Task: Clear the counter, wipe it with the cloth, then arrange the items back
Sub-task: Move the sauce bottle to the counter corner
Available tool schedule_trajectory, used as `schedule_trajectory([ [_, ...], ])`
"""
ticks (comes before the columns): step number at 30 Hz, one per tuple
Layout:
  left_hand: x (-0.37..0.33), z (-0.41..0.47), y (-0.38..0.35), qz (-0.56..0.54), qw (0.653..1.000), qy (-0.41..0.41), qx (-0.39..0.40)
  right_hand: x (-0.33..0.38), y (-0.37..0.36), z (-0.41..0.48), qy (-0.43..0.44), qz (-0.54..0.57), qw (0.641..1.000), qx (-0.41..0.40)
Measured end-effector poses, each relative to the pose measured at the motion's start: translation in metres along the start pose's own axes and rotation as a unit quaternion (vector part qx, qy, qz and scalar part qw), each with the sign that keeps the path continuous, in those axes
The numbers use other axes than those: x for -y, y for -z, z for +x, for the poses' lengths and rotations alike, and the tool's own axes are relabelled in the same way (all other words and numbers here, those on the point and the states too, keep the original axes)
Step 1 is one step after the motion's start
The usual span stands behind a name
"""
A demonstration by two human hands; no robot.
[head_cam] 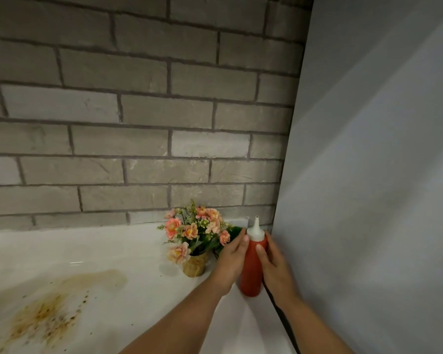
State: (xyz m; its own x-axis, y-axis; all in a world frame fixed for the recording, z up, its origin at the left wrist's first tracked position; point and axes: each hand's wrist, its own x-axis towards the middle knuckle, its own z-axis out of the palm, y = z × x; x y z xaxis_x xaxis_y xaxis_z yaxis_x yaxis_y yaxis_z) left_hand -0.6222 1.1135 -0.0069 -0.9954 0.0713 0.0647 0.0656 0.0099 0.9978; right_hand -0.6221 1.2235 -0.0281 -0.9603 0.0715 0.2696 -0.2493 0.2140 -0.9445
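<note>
A red squeeze bottle [251, 272] with a white nozzle cap stands upright on the white counter [128, 251], close to the right-hand wall. My left hand [230, 256] presses against its left side and my right hand [273, 261] wraps its right side, so both hands hold it. Just left of the bottle stands a small twine-wrapped pot of pink artificial flowers [193, 241]. A brown stain with dark crumbs [51, 310] spreads over the counter at the lower left. No cloth is in view.
A grey brick wall [138, 111] runs along the back of the counter. A plain grey panel [368, 175] closes off the right side, right next to the bottle. A dark cable [279, 312] runs down along the panel's foot.
</note>
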Motion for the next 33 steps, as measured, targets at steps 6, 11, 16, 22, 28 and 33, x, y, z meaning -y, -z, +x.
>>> schedule_trajectory([
  [6,-0.001,-0.007,-0.001,0.016,1.0,-0.001,-0.012,0.007,-0.003,-0.005,-0.002,-0.025,1.0,0.005],
  [11,-0.004,-0.026,0.001,0.036,0.999,-0.01,-0.01,0.012,-0.002,-0.013,-0.013,-0.023,1.0,-0.017],
  [16,-0.008,-0.042,0.008,0.055,0.998,-0.022,-0.029,0.02,-0.005,-0.017,-0.032,-0.058,0.997,-0.026],
  [22,-0.014,-0.059,0.027,0.091,0.991,-0.033,-0.095,0.034,-0.011,-0.022,-0.168,-0.147,0.974,-0.026],
  [28,-0.026,-0.091,0.063,0.089,0.98,-0.059,-0.168,0.086,-0.035,-0.06,-0.265,-0.097,0.939,0.195],
  [33,-0.04,-0.128,0.109,0.151,0.957,-0.09,-0.229,0.116,-0.085,-0.083,-0.199,-0.091,0.938,0.269],
])
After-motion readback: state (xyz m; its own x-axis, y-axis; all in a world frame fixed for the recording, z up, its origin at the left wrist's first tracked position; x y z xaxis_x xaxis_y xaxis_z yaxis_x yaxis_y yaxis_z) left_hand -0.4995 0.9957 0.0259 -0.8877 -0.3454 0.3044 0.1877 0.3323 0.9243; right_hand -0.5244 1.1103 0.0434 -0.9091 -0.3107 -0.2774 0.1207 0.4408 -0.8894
